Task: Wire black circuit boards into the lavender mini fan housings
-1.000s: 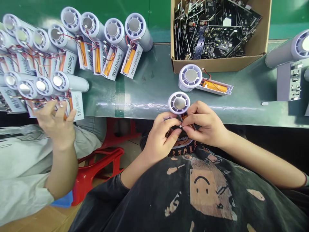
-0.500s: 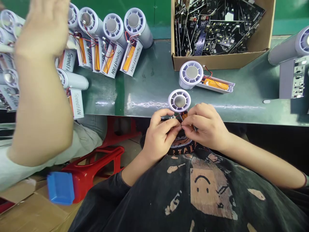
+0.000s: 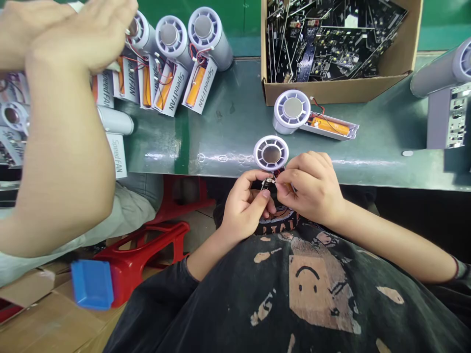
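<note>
A grey handheld fan body [image 3: 271, 142] stands at the bench's front edge, its round metal-centred end facing up. Just below it, my left hand [image 3: 245, 203] pinches a small dark circuit board [image 3: 265, 185] between thumb and fingers. My right hand [image 3: 311, 189] has its thumb and fingertips closed on a thin wire connector [image 3: 274, 181] at the board's upper edge. Those fingertips partly cover the wires and an orange battery [image 3: 291, 188] under the fan. Whether the connector sits in the board's socket, I cannot tell.
Behind stands another fan [image 3: 292, 109] with its open battery handle [image 3: 329, 127]. A cardboard box [image 3: 320, 93] holds many circuit boards. Several fans [image 3: 208, 34] line the left, where a co-worker's arm [image 3: 69, 147] reaches across. A fan with a board [image 3: 445, 117] stands right.
My left hand has shifted its grip, so the circuit board now shows between its fingers. My right fingertips stay close to it. The co-worker's hands have moved right over the left-hand fans.
</note>
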Tool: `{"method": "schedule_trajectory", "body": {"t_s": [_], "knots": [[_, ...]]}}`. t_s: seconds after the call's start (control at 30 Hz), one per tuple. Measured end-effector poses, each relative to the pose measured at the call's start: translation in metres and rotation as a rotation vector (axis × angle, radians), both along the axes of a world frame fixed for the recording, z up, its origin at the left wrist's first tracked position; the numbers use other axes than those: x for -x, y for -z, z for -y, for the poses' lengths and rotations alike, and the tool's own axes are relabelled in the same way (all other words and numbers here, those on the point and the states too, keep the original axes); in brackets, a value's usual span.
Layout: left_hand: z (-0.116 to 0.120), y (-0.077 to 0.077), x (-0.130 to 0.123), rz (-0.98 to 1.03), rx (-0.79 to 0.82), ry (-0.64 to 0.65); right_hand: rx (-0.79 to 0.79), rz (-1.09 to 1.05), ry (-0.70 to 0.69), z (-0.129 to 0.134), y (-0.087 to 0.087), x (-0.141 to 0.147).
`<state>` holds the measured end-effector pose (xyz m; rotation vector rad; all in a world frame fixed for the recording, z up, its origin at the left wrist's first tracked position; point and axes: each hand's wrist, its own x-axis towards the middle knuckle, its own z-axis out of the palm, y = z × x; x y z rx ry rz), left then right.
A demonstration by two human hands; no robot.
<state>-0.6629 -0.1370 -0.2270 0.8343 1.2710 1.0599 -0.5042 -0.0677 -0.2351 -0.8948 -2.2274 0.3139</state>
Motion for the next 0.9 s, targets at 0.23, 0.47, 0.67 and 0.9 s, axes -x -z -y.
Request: {"method": "schedule_trajectory", "body": {"t_s": [0.23, 0.47, 0.67, 0.9], "knots": [[-0.001, -0.002, 0.000, -0.061, 0.033, 0.017, -0.108, 0.040, -0.041, -0.001, 0.002, -0.003], [-0.011, -0.016, 0.014, 0.009, 0.190, 0.158, -0.160, 0.122, -0.152, -0.008, 0.002, -0.013], [-0.022, -0.029, 0.026, 0.087, 0.280, 0.253, -0.216, 0.203, -0.257, -0.013, -0.004, -0.016], [-0.029, -0.030, 0.026, 0.235, 0.359, 0.255, -0.255, 0.222, -0.280, -0.013, -0.006, -0.014]]}}
